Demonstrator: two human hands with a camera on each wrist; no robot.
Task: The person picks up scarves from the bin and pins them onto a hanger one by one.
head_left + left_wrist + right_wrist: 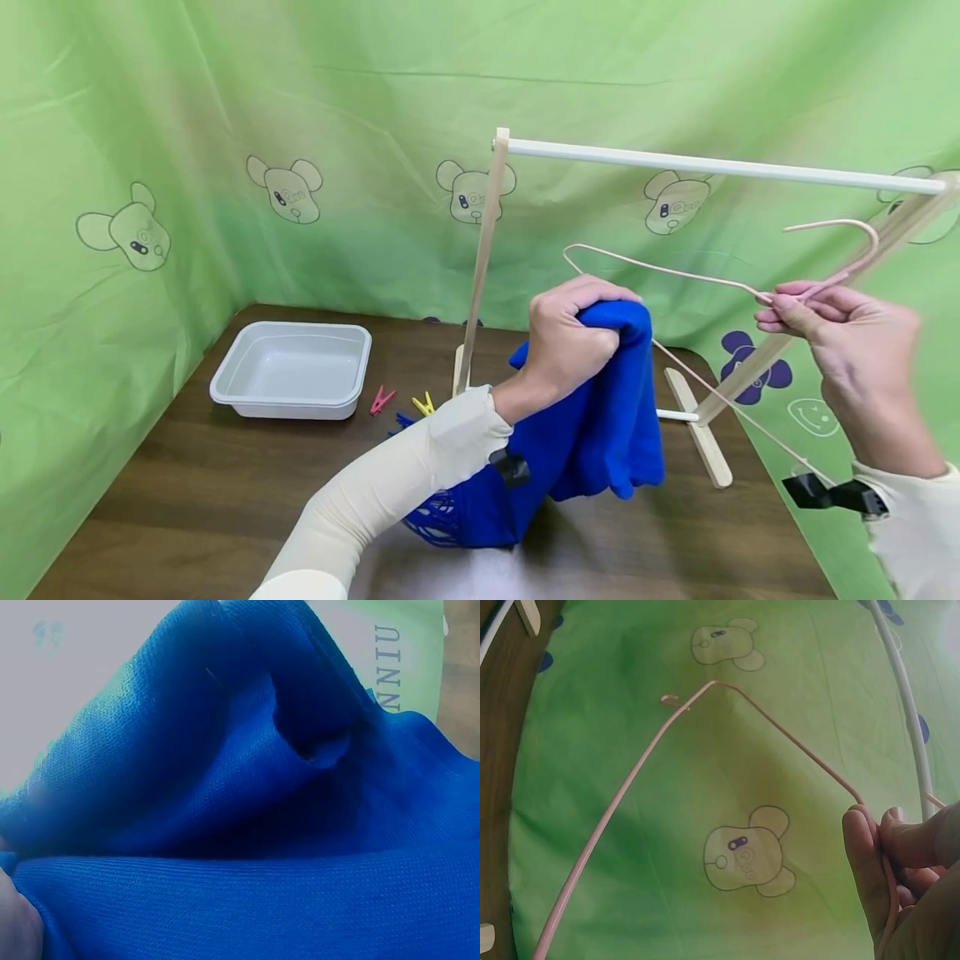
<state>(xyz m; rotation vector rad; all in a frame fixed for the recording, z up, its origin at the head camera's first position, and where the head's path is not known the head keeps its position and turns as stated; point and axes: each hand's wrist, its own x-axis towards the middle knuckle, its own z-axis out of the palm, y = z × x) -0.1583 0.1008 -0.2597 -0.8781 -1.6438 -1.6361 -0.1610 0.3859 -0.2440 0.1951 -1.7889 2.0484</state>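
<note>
A blue fringed scarf (600, 433) hangs in folds from my left hand (566, 337), which grips it near the top; its fringe (435, 518) lies low, on the left. In the left wrist view the scarf (225, 907) fills most of the picture, a bit of finger showing at the left edge. Raised at the right, my right hand (862, 342) pinches a pink wire hanger (667, 270) just below its hook. The hanger is tilted and bare, and part of it passes behind the left hand and scarf. The right wrist view shows the hanger's bent corner (715, 682).
Behind the hands stands a rack with wooden uprights (487, 242) and a white top rod (712, 164). A white plastic basin (292, 408) sits at the table's back left. Beside it lie a red clothespin (382, 400) and a yellow clothespin (424, 405). Green curtain surrounds the table (187, 492).
</note>
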